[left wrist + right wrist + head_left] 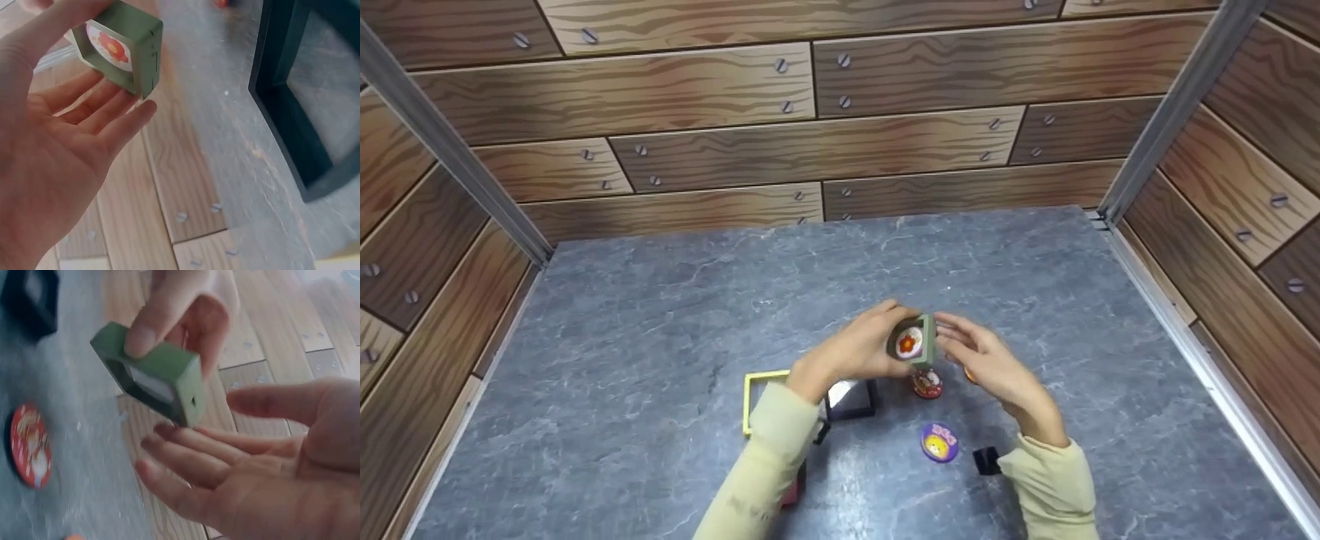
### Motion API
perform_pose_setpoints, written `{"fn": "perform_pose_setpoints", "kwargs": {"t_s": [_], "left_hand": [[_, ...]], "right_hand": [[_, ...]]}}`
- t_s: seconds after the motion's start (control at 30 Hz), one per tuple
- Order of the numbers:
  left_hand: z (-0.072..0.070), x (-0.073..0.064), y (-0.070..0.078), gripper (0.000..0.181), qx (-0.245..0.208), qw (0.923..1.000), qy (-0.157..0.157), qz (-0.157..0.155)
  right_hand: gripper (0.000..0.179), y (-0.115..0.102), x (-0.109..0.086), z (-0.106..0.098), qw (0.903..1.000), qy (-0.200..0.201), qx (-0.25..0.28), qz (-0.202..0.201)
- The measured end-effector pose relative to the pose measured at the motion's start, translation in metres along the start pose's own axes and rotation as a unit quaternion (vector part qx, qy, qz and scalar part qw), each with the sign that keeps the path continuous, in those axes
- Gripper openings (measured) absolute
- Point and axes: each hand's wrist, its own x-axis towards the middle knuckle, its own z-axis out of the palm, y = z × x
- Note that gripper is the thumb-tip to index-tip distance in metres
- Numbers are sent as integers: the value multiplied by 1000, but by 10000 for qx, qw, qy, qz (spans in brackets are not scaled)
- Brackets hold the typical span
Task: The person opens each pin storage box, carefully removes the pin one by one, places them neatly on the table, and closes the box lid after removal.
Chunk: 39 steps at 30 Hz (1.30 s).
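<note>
Above the table, my left hand [851,349] grips a small green box-like frame [930,341] between thumb and fingers. Inside the frame sits a round white badge with a red flower [909,343], which also shows in the left wrist view. My right hand [990,364] is on the other side, palm turned up in the right wrist view with fingers extended. Its fingertips [166,428] are right at the frame's lower corner. A red round badge [928,385] lies on the table just below the frame.
A purple badge [940,442] and a small black piece [987,460] lie nearer me. An orange item [970,375] is partly hidden by the right hand. Around the left forearm are a dark frame [851,412], a yellow frame [747,405] and a red item [790,493]. Wood-patterned walls enclose the table.
</note>
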Motion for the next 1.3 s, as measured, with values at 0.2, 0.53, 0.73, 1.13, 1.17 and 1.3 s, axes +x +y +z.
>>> {"fn": "perform_pose_setpoints", "kwargs": {"t_s": [0.2,0.53,0.73,1.13,1.17,1.3], "left_hand": [[-5,-47,2,87,-659,9972,363,11],[-2,-81,10,92,-1586,9842,776,103],[-4,-87,15,91,-1616,9819,918,355],[-3,-89,12,87,-1659,9760,1107,875],[-5,-90,12,87,-1758,9738,1124,909],[-8,-93,10,86,-1999,9688,1141,916]], "right_hand": [[66,-2,1,7,9941,-999,403,-117],[57,-1,6,19,9522,-2334,1971,56],[42,-1,10,28,9245,-2588,2798,-86],[36,0,12,27,9150,-2710,2965,-380],[36,0,11,25,9122,-2746,3012,-425],[37,3,11,23,9044,-2846,3153,-414]]}}
